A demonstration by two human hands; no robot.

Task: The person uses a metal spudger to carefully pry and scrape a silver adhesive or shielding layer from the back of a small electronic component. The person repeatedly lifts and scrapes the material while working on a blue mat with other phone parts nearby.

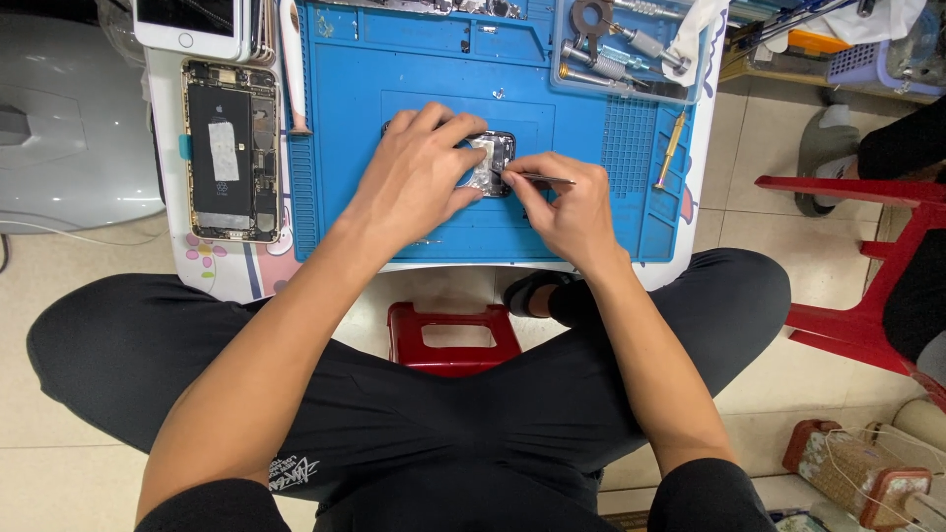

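Left hand (419, 172) pressed down on an opened phone (490, 164) at the centre of a blue mat (414, 79) on the desk; right hand (567, 212) pinching tweezers (542, 178), tips touching the phone.

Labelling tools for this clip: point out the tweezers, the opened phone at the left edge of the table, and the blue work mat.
tweezers (547, 179): head view, on the metal shaft jutting from the right hand.
opened phone (232, 148): head view, on its black battery.
blue work mat (394, 69): head view, on bare mat above the hands.
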